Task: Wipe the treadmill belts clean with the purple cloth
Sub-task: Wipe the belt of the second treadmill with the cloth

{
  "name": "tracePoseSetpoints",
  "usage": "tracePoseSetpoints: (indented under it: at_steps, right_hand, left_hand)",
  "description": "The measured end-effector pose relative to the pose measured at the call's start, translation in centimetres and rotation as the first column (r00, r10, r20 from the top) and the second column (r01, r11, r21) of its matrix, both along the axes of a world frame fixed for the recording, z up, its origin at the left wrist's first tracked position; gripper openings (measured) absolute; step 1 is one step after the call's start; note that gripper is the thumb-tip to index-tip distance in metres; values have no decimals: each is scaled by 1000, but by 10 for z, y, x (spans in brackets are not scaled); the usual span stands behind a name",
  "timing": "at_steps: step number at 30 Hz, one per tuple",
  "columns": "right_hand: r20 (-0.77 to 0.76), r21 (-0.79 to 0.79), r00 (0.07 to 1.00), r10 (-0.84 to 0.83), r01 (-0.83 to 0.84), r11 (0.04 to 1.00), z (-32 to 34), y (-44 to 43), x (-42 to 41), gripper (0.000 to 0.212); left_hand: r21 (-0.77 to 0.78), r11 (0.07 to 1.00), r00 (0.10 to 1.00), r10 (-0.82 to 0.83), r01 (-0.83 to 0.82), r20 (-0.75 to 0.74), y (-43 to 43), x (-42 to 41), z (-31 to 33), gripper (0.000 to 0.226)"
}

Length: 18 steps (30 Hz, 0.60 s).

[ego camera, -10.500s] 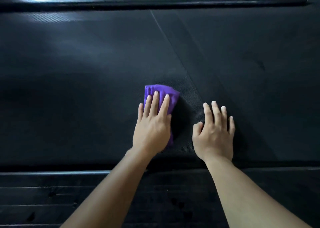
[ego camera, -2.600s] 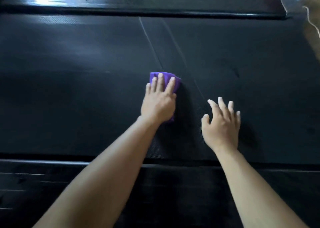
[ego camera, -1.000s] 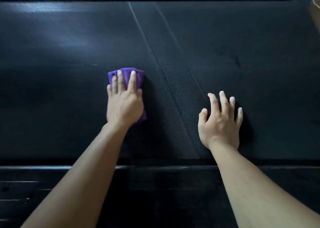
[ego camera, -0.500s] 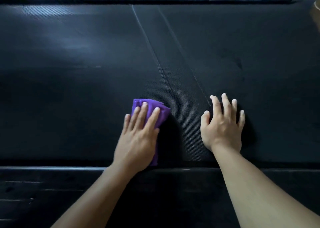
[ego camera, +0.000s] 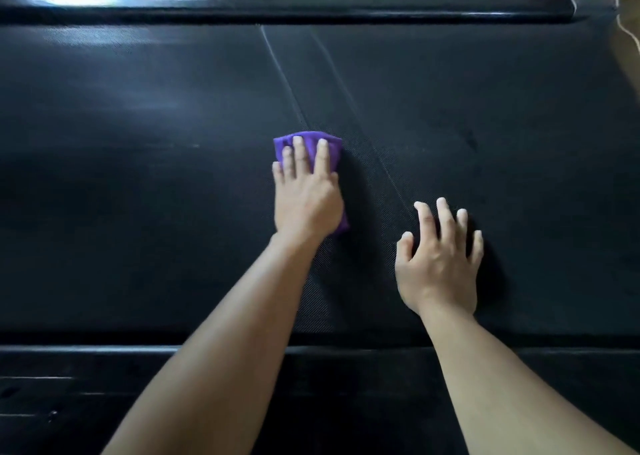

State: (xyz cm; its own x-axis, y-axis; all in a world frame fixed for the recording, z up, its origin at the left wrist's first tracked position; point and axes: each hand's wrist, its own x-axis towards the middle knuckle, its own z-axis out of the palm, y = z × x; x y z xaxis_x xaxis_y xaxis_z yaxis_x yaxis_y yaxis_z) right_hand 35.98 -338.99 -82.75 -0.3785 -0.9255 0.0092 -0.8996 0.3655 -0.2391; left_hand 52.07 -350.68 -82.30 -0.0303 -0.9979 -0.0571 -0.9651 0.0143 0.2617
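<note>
A black treadmill belt (ego camera: 138, 195) fills the view. The left hand (ego camera: 306, 198) presses the purple cloth (ego camera: 332, 146) flat mid-belt to scrub; the right hand (ego camera: 438, 264), fingers spread, braces beside it.

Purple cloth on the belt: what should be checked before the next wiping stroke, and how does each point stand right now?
1. Left hand flat on the cloth, fingers straight: ok.
2. Cloth lying on the belt: ok.
3. Right hand resting on the belt, apart from the cloth: ok.
4. Path to the right free: not ok, the right hand lies there.
5. Dark mark right of the cloth is dirt: cannot tell.
6. Cloth's underside clean: cannot tell, hidden.
</note>
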Motion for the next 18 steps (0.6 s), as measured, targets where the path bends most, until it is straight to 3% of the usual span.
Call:
tracePoseSetpoints:
  at_steps: [4, 9, 18]
  right_hand:
    - [9, -4, 1000, -10, 10, 1000, 0, -1, 0, 53]
    - [-2, -26, 1000, -7, 7, 1000, -2, -1, 0, 52]
    - [2, -13, 1000, -7, 7, 1000, -2, -1, 0, 54]
  left_hand:
    - [-48, 987, 987, -157, 155, -33, 59, -24, -2, 61]
    - [-12, 980, 980, -197, 197, -13, 134, -1, -4, 60]
    - [-22, 986, 986, -165, 164, -25, 62, -20, -5, 60]
